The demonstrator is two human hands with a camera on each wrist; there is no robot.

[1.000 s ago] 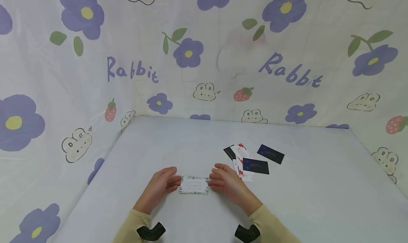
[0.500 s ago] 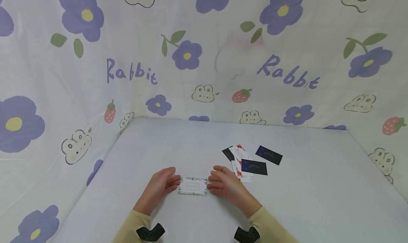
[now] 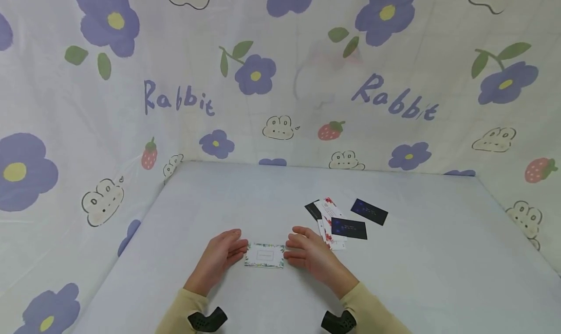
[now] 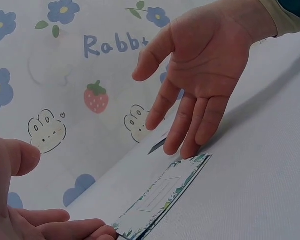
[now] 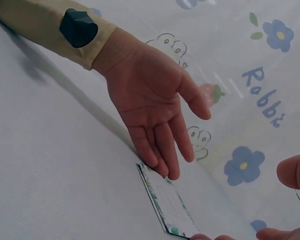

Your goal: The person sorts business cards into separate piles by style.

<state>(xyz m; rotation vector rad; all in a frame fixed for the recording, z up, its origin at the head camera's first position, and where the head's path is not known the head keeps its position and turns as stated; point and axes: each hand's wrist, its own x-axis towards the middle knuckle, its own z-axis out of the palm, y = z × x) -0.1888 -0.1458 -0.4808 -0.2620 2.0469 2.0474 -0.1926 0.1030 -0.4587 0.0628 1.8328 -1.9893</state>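
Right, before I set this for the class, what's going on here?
A person's left hand and right hand are at opposite short ends of a white leaf-bordered card lying on the white table. Neither hand is curled round it; whether they touch it is hard to tell. Beyond the right hand lies an overlapping group of cards, dark and red-flowered, with one dark card apart to its right.

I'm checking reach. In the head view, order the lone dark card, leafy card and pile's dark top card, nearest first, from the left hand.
1. Leafy card: beside the left hand.
2. Dark top card: farther right.
3. Lone dark card: farthest right.
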